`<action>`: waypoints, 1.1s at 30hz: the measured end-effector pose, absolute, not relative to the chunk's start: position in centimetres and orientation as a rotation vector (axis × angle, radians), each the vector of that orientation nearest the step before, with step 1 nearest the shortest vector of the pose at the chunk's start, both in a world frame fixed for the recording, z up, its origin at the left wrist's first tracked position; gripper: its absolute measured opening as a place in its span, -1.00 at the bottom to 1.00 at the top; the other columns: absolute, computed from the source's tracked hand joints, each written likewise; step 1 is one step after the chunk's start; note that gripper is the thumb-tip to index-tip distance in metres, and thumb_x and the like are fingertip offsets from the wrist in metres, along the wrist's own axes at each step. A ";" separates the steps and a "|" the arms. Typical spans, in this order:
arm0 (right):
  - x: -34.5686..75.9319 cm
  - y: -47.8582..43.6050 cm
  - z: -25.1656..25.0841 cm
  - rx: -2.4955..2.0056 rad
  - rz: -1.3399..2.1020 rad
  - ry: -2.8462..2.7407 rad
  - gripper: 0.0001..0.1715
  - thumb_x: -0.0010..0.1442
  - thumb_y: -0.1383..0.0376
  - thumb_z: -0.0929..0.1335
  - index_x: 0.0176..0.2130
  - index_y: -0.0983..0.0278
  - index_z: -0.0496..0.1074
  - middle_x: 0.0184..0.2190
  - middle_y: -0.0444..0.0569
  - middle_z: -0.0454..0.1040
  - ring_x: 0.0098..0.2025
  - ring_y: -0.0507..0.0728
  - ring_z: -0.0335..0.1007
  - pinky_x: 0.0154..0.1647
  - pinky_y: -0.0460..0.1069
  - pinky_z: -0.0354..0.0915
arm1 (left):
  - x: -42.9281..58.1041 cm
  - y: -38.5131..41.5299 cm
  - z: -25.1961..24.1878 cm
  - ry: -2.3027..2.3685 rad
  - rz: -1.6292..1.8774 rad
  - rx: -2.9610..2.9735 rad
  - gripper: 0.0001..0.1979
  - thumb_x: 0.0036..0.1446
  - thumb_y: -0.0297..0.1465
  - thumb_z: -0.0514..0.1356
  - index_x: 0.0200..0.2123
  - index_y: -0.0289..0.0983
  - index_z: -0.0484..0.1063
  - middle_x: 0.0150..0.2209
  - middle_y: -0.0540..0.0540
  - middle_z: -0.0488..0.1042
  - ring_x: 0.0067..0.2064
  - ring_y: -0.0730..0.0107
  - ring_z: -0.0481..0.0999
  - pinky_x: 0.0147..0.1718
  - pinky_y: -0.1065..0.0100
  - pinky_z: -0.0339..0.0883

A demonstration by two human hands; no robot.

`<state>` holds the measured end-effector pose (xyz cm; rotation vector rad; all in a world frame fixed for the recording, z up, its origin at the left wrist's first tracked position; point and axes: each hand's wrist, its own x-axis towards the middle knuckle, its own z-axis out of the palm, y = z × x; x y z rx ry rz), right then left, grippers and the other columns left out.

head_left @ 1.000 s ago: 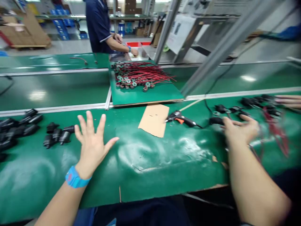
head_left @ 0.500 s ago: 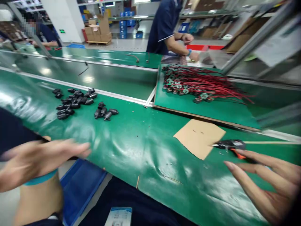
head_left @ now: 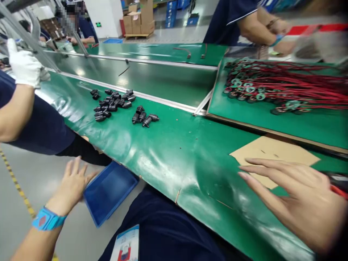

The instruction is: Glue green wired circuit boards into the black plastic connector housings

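My left hand (head_left: 73, 185), with a blue wristband below it, hangs beside the blue bin (head_left: 108, 195) under the table edge. Its fingers are spread and hold nothing. Over the right part of the green table mat (head_left: 174, 156) hovers my right hand (head_left: 296, 195), fingers stretched out and empty. It partly covers a piece of tan cardboard (head_left: 288, 148) with two small dark bits on it. Behind that hand, a black and orange tool (head_left: 338, 183) shows only in part, its kind hard to make out. Several black plastic fittings (head_left: 114, 101) lie in a loose pile farther left.
A raised green board (head_left: 244, 116) carries many parts with red and black wires (head_left: 293, 83). A metal rail (head_left: 141, 94) runs along the mat. One co-worker's gloved hand (head_left: 25, 67) is at far left; another co-worker's arms (head_left: 261, 29) work across the table.
My left hand has dropped from the table edge down beside the blue bin. My right hand has moved left over the cardboard. The view has shifted, and a co-worker's gloved hand now shows at left.
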<state>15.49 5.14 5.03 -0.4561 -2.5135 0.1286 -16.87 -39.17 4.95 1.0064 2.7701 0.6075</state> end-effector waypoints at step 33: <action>11.8 26.4 5.4 -0.977 0.029 -2.440 -0.60 0.45 0.14 0.31 0.15 0.31 0.42 0.14 0.07 0.43 0.11 0.23 0.44 0.10 0.21 0.42 | -12.5 -5.4 3.4 1.907 1.227 1.483 -0.66 0.11 -0.12 0.38 -0.14 -0.21 0.54 -0.26 -0.10 0.61 -0.24 0.22 0.59 -0.18 0.21 0.49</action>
